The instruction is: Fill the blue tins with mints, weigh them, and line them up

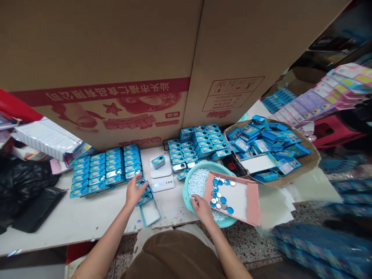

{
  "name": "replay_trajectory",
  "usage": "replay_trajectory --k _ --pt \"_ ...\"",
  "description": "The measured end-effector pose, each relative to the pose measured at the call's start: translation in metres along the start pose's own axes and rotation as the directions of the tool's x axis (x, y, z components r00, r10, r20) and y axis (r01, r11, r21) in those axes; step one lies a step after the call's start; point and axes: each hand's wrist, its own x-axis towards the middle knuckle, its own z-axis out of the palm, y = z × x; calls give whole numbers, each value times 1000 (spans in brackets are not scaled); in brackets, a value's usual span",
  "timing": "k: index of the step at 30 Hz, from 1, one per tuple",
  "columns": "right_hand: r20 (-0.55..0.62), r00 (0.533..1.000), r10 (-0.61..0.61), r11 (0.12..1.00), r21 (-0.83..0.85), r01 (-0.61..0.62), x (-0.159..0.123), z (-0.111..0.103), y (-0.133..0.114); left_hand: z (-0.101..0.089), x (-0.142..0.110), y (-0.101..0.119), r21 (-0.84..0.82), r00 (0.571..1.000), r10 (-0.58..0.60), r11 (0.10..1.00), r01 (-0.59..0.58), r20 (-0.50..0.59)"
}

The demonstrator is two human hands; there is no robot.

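Note:
My left hand (134, 191) has its fingers closed on a small blue tin (142, 198) at the top end of a shallow white-lined tray (150, 213). My right hand (202, 209) is over the turquoise basin (186, 193) with its fingers curled together at the white pellets (198, 181); whatever they pinch is too small to make out. Across the basin rests a pink-edged box lid (252, 201) with blue and silver round caps (220, 200) on it. One blue tin (157, 162) lies on a small white digital scale (162, 184) between my hands.
Rows of blue tins (106, 170) stand at left, and more stacked tins (200, 144) stand behind the basin. A carton (312, 166) of loose tins is at right. Large cardboard boxes (116, 46) wall off the table's back. A black bag (26, 182) lies far left.

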Motion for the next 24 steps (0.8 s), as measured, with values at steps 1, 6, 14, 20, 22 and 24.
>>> replay_trajectory --k 1,6,14,20,22,24 --pt "-2 1000 -2 1000 -7 2 0 -1 1 1 1 0 -2 1000 0 1000 0 3" --pt "-23 1000 -10 1000 -26 10 -4 -6 10 6 8 7 2 1000 22 1000 -22 19" --pt "173 985 14 912 -406 59 25 6 0 14 20 36 38 995 79 996 -82 60" --pt "179 973 143 892 -450 -48 71 17 -4 11 8 31 54 992 117 991 -119 38" --pt "195 968 160 893 -447 -58 77 16 0 8 2 24 53 994 107 993 -108 22" --pt "216 962 169 893 -446 -57 79 14 2 6 -3 18 48 996 86 995 -86 11"
